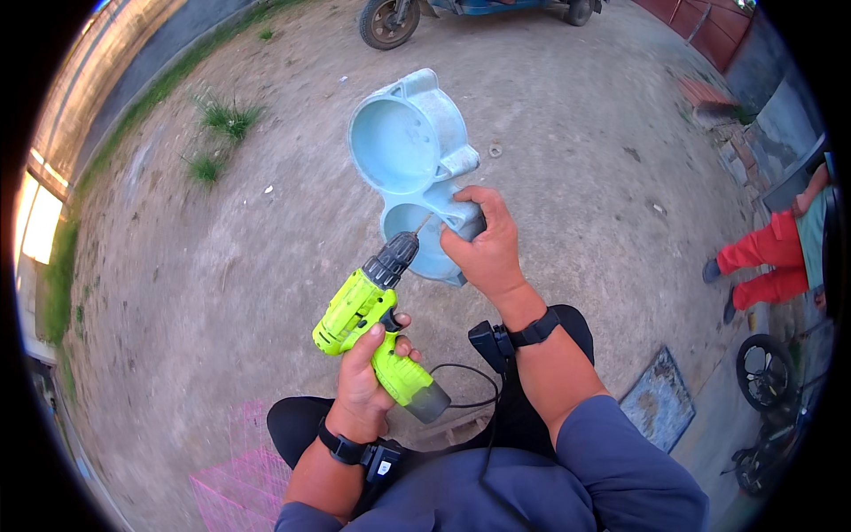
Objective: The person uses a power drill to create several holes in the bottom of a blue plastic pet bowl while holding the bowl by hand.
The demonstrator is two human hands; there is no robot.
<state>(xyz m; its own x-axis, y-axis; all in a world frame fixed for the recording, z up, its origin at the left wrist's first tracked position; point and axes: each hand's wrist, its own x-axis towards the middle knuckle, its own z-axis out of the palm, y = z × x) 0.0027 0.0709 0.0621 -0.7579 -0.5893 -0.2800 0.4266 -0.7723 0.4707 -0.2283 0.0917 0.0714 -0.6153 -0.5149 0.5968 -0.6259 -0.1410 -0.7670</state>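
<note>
My left hand [368,372] is wrapped round the grip of a lime-green cordless drill [355,310]. The drill's black chuck points up and to the right, and its thin bit reaches over the smaller cup of a light-blue double-cup plastic piece [408,133]. Whether the bit touches the plastic I cannot tell. Gripping that piece by the rim of its smaller cup is my right hand [483,248], thumb on the inner side and fingers on the outer. The larger round cup tilts away at the far end, its hollow facing left.
Beyond stands a blue three-wheeled vehicle [496,7]. A person in red trousers [767,257] is at the right, near a motorcycle [767,381]. A worn flat board [659,401] lies right of my knee, a pink wire cage [239,479] at lower left. Grass tufts [229,118] grow far left.
</note>
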